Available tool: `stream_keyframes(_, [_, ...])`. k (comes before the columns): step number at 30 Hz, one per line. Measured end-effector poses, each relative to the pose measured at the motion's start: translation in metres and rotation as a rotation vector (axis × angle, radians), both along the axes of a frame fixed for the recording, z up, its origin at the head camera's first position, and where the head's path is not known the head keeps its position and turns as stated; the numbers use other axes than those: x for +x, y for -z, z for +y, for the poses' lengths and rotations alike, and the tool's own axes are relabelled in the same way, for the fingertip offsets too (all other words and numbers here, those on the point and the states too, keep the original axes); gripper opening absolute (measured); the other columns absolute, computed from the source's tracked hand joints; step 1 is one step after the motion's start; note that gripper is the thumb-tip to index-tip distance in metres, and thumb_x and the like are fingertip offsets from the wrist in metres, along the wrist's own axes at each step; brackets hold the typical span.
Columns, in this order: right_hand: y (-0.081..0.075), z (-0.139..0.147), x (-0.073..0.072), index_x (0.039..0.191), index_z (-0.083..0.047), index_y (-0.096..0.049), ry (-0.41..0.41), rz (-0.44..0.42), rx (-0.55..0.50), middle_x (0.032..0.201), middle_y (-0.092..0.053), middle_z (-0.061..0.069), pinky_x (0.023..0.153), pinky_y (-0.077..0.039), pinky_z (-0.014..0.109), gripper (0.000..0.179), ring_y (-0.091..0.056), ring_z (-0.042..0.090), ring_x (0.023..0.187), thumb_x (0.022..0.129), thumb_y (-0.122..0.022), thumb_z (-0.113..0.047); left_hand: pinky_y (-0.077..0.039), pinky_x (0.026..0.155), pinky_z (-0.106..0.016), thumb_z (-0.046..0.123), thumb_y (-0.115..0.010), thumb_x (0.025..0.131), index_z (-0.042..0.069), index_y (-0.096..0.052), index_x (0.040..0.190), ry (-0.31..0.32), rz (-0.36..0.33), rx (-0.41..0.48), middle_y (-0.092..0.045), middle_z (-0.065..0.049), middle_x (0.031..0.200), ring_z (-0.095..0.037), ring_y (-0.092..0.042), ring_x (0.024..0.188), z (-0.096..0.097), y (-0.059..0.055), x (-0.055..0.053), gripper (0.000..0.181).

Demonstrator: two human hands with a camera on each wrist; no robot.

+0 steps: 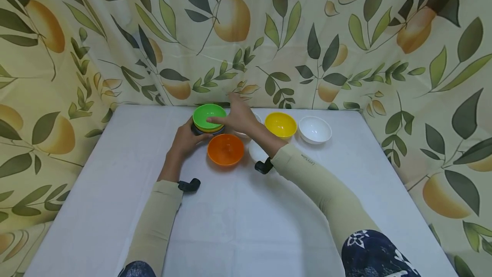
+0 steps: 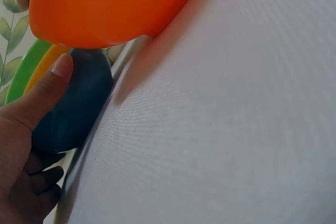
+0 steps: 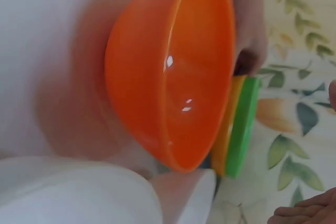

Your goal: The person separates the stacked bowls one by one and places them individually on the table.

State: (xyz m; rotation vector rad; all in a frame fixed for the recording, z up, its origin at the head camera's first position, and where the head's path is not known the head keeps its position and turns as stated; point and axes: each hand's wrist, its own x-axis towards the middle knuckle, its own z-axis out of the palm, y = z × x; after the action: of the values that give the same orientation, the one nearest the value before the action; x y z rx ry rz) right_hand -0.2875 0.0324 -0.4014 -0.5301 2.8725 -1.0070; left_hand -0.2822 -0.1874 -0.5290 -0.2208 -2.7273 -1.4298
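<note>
A green bowl (image 1: 200,113) sits on top of a nested stack at the back of the table. Below it come a yellow bowl (image 2: 48,62) and, lowest, a dark blue bowl (image 2: 84,103). My left hand (image 1: 185,141) holds the stack from its left side, thumb against the blue bowl and fingers round its far side. Above the stack's right edge, my right hand (image 1: 241,116) is spread, holding nothing, its thumb over the green bowl. An orange bowl (image 1: 225,150) stands upright just in front of the stack.
Right of my right hand stand a separate yellow bowl (image 1: 281,125) and a white bowl (image 1: 315,130). Another white bowl (image 1: 256,152) is partly hidden by my right wrist, and one more lies behind that hand. Patterned cloth (image 1: 238,67) hangs behind the white-covered table (image 1: 230,225).
</note>
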Motion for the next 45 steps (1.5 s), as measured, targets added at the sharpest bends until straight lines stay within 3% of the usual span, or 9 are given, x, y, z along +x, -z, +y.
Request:
stream_keyframes(6, [0.014,-0.011,-0.02,0.164,0.002,-0.023,0.032,-0.013,0.07,0.165,-0.033,0.022,0.117,-0.043,0.052,0.122,-0.044,0.037,0.144,0.082,-0.081,-0.067,-0.037,0.12,-0.051,0.042,-0.092,0.082,0.014,-0.04,0.161,0.002,0.008,-0.012,-0.056,-0.015,0.151,-0.033,-0.051,0.139,0.0,-0.001,0.0,0.098])
stream_keyframes(9, [0.019,-0.017,-0.024,0.16,0.003,-0.03,0.03,0.011,0.098,0.152,-0.042,0.021,0.106,-0.053,0.045,0.118,-0.055,0.033,0.126,0.081,-0.081,-0.068,-0.037,0.12,-0.051,0.044,-0.092,0.082,0.014,-0.041,0.16,0.006,0.018,-0.009,-0.057,-0.015,0.151,-0.032,-0.051,0.14,0.0,-0.002,0.0,0.098])
stream_keyframes(13, [0.028,-0.023,-0.026,0.154,0.002,-0.037,0.017,0.004,0.13,0.135,-0.051,0.015,0.094,-0.056,0.038,0.113,-0.057,0.027,0.111,0.079,-0.081,-0.07,-0.037,0.12,-0.052,0.046,-0.092,0.082,0.014,-0.042,0.16,0.004,0.023,-0.011,-0.056,-0.015,0.152,-0.032,-0.05,0.141,0.0,-0.001,0.0,0.098])
stream_keyframes(18, [0.036,-0.028,-0.027,0.148,0.0,-0.043,-0.031,-0.056,0.191,0.128,-0.059,0.012,0.092,-0.055,0.037,0.105,-0.059,0.025,0.108,0.078,-0.082,-0.069,-0.037,0.12,-0.052,0.045,-0.09,0.083,0.013,-0.042,0.16,0.004,0.026,-0.015,-0.057,-0.016,0.151,-0.034,-0.05,0.142,0.0,-0.001,0.001,0.096])
stream_keyframes(26, [0.041,-0.031,-0.029,0.133,-0.005,-0.057,-0.072,-0.064,0.264,0.117,-0.064,0.007,0.087,-0.055,0.035,0.086,-0.062,0.021,0.101,0.078,-0.086,-0.064,-0.038,0.119,-0.051,0.045,-0.088,0.085,0.012,-0.045,0.157,-0.008,0.006,-0.009,-0.059,-0.015,0.149,-0.033,-0.051,0.14,0.0,-0.002,0.002,0.091])
stream_keyframes(45, [0.041,-0.033,-0.03,0.133,-0.003,-0.056,-0.026,-0.055,0.254,0.116,-0.066,0.008,0.085,-0.057,0.034,0.091,-0.064,0.021,0.099,0.074,-0.089,-0.064,-0.032,0.122,-0.055,0.046,-0.088,0.085,0.014,-0.039,0.162,-0.022,-0.007,-0.032,-0.053,-0.018,0.154,-0.037,-0.046,0.145,0.0,-0.001,0.002,0.097])
